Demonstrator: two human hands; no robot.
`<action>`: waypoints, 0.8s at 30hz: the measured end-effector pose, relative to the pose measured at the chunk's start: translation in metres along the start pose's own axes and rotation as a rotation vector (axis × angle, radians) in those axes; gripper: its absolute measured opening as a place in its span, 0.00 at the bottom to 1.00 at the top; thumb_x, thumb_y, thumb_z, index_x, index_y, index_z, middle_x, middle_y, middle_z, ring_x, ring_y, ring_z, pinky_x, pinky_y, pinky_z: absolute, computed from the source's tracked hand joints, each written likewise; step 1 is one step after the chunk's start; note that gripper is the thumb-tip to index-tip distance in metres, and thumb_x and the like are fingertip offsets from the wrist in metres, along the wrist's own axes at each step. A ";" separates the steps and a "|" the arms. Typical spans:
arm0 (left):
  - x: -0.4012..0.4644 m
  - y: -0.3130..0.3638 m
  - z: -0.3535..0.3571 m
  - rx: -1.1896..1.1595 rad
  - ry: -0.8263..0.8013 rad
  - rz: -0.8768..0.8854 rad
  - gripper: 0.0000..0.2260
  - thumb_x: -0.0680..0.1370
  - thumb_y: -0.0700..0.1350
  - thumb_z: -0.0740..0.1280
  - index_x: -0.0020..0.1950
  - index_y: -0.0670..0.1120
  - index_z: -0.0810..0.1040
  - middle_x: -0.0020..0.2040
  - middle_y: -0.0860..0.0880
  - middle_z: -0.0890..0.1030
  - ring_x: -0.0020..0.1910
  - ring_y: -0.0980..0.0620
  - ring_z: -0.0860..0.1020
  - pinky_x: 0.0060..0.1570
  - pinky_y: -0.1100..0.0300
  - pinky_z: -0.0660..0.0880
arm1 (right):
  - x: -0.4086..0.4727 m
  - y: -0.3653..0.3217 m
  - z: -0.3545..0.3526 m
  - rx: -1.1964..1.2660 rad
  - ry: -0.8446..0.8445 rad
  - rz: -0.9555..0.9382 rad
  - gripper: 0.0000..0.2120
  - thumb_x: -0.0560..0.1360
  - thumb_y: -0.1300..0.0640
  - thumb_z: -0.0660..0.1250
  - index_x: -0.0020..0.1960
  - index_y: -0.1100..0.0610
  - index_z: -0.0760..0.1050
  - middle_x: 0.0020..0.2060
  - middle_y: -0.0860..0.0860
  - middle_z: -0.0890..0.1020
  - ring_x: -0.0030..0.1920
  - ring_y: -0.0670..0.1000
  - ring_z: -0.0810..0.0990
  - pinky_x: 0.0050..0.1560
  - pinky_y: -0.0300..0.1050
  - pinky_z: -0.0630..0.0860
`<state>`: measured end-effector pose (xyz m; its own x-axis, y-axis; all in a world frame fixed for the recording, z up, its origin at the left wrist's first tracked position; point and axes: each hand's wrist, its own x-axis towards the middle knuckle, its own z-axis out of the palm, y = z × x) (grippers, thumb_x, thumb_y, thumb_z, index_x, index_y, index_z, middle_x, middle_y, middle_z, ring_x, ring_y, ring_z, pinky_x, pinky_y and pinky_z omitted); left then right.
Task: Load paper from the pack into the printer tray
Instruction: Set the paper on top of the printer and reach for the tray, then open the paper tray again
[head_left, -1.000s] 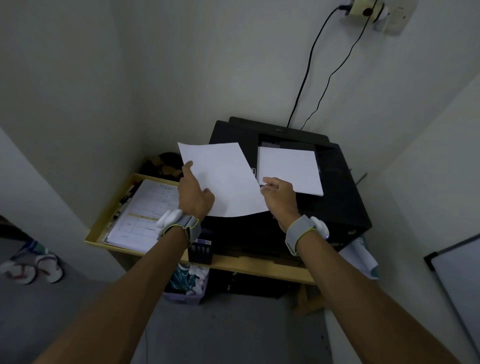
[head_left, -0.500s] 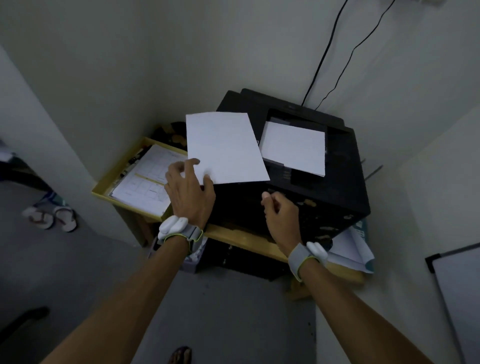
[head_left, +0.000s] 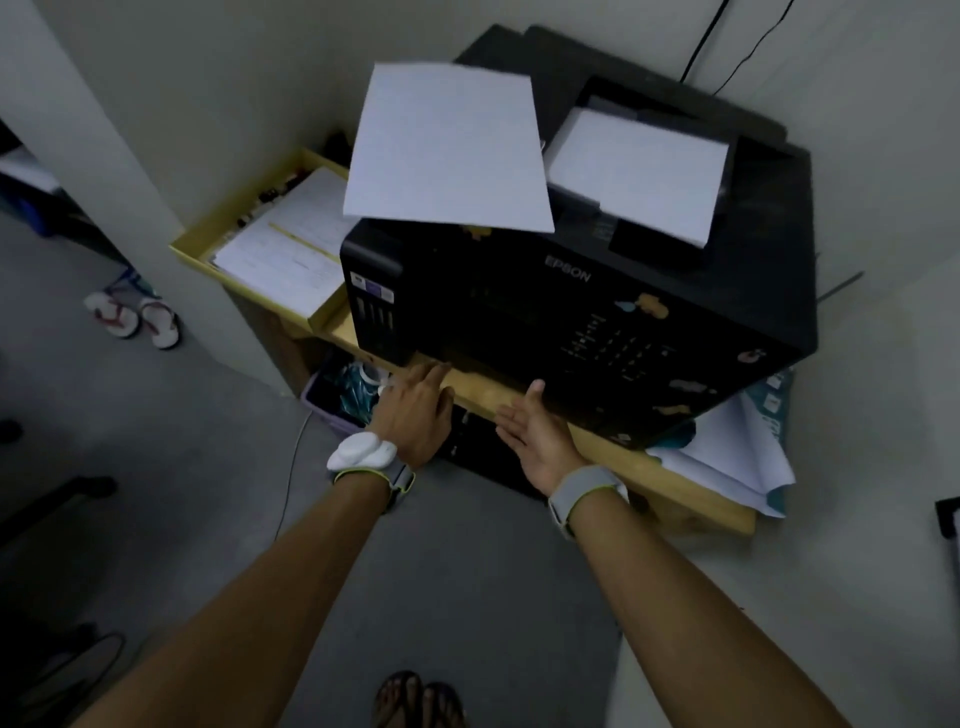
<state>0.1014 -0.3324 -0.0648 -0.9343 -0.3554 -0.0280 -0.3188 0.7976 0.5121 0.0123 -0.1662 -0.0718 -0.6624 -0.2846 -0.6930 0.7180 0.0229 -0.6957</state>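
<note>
A: Down at the foot of the printer (head_left: 597, 322) now. Left hand (head_left: 415, 415) flat, palm down, fingers (head_left: 434, 375) stretched and close together, tips at the lower front edge of the printer, right where it meets the desk (head_left: 483, 387). Holding nothing.

B: Right hand (head_left: 537, 434) turned palm up, spread loosely, thumb touching or almost touching the same front edge. Also empty.

A: And the paper? One loose sheet (head_left: 449, 150) lying on top of the printer, left side, front edge hanging out over the front face. Second white stack (head_left: 639, 174) beside it, propped in the rear feed on top of the printer.

B: Looks like a reach for the front tray. Cannot tell whether any handle is found yet; too dark under there.

A: Risk from here: a sharp tug on the tray shaking the printer, overhanging sheet sliding off, straight down to the floor.

B: Or a crooked pull with only one side gripped, jamming the tray halfway. No sign of the paper pack near the printer front.
</note>
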 end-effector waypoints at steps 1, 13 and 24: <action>0.004 -0.005 0.008 0.046 -0.019 0.012 0.21 0.85 0.51 0.56 0.77 0.46 0.67 0.76 0.44 0.69 0.70 0.38 0.72 0.64 0.44 0.71 | 0.011 0.002 0.002 0.057 -0.002 0.024 0.38 0.81 0.36 0.58 0.75 0.66 0.66 0.69 0.61 0.77 0.68 0.57 0.77 0.68 0.48 0.75; 0.035 -0.008 0.054 0.260 0.077 0.108 0.28 0.83 0.55 0.54 0.83 0.54 0.51 0.84 0.49 0.42 0.82 0.47 0.51 0.74 0.37 0.59 | 0.080 0.019 0.007 0.637 -0.012 -0.013 0.44 0.70 0.28 0.69 0.70 0.61 0.69 0.72 0.55 0.73 0.60 0.51 0.78 0.65 0.48 0.76; 0.042 -0.012 0.055 0.257 0.069 0.058 0.27 0.84 0.55 0.52 0.82 0.59 0.47 0.84 0.51 0.49 0.83 0.47 0.48 0.75 0.33 0.54 | 0.085 0.017 0.013 0.483 0.010 0.008 0.35 0.71 0.23 0.60 0.52 0.56 0.70 0.57 0.53 0.77 0.63 0.49 0.75 0.70 0.44 0.70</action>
<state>0.0568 -0.3302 -0.1196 -0.9418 -0.3312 0.0583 -0.3036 0.9118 0.2764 -0.0290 -0.2026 -0.1404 -0.6566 -0.2771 -0.7015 0.7388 -0.4232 -0.5244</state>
